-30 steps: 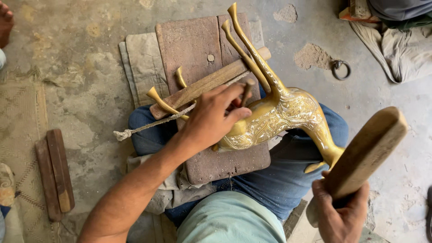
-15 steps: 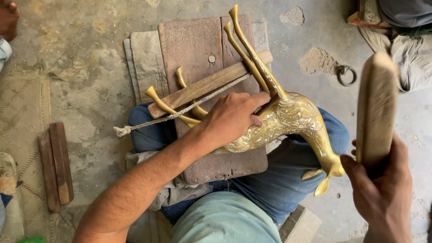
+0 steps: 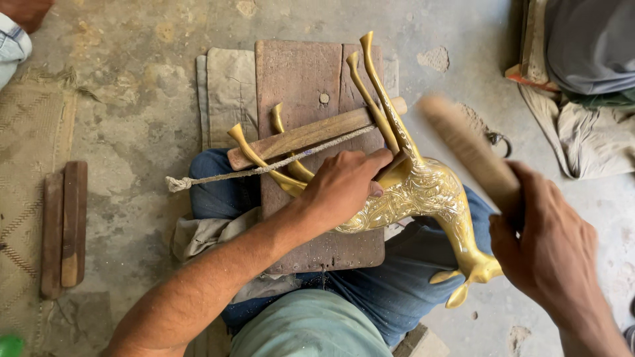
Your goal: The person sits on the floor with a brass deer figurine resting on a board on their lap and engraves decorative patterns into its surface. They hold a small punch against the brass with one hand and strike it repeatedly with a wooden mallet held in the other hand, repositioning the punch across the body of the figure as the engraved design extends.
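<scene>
Fingers (image 3: 370,162) of the left hand (image 3: 344,188) are curled and clamped over the back of a brass deer figure (image 3: 423,195), which is pinned on its side against a dark wooden board (image 3: 297,79). Fingers of the right hand (image 3: 549,244) are wrapped tight round the lower end of a wooden mallet (image 3: 466,149), which is motion-blurred and held just above the figure's flank; whether it touches the brass cannot be told. The figure's engraved body is seen lying across the person's lap, with its head and ears hanging off the board's edge over the blue-trousered knee, near the right hand. Its four slender legs are pointed away from the person, two upward past the board's top edge and two to the left. A wooden stick (image 3: 311,135) is laid across the legs, and a frayed rope (image 3: 225,175) is stretched along it and out to the left. The board is set on a folded grey cloth (image 3: 221,92) on the concrete floor (image 3: 132,99). Two narrow wooden slats (image 3: 63,225) are lying side by side well apart at the left, beside a woven mat (image 3: 26,152). A metal ring (image 3: 496,140) is partly visible on the floor beyond the mallet.
</scene>
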The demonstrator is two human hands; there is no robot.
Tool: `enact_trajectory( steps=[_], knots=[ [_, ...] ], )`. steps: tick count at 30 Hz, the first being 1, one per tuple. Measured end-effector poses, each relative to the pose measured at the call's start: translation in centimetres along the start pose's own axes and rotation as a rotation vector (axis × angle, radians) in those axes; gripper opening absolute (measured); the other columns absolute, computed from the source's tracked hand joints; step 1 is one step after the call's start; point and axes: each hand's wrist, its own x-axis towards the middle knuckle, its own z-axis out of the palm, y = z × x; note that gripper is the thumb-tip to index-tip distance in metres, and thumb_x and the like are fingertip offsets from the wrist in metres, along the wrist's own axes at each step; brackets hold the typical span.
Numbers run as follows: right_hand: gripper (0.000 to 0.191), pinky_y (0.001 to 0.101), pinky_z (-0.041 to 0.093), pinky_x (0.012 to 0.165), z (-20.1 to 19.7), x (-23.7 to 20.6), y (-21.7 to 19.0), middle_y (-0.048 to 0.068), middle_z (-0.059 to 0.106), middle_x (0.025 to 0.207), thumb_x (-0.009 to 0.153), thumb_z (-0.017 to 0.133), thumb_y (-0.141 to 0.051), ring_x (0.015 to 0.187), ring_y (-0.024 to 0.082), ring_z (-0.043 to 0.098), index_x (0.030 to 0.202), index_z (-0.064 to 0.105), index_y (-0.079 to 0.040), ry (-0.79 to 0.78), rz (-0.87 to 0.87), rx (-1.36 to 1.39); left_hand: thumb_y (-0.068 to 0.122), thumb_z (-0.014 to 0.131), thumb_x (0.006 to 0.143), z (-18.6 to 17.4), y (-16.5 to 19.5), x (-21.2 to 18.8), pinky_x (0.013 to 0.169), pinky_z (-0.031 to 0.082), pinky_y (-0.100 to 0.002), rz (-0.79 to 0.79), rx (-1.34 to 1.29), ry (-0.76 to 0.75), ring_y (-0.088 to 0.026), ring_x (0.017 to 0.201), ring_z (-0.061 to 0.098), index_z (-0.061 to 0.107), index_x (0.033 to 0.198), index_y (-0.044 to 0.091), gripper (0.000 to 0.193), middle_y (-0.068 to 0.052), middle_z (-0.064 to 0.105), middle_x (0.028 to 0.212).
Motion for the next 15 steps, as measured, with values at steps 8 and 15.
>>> enact_trajectory(
  steps=[8, 15],
  knots=[
    [0.062, 0.0516, 0.054, 0.075, -2.8, 2.4, -1.1, 0.021, 0.067, 0.113, 0.086, 0.063, -0.016, 0.090, 0.042, 0.067, 0.146, 0.047, -0.006, 0.102, -0.116, 0.065, 0.009, 0.076, 0.088, 0.3, 0.8, -1.8, 0.059, 0.058, -0.043, -0.159, -0.054, 0.121, -0.033, 0.075, 0.074, 0.059, 0.117, 0.001, 0.035, -0.020, 0.070, 0.082],
    [0.067, 0.0489, 0.055, 0.076, -1.6, 1.4, 2.4, 0.014, 0.070, 0.110, 0.085, 0.065, -0.019, 0.087, 0.034, 0.071, 0.149, 0.048, -0.014, -0.158, -0.014, -0.089, 0.003, 0.068, 0.094, 0.7, 0.2, -1.0, 0.050, 0.059, -0.036, -0.129, 0.001, 0.007, -0.030, 0.079, 0.077, 0.058, 0.123, -0.002, 0.031, -0.021, 0.069, 0.081]
  ],
)
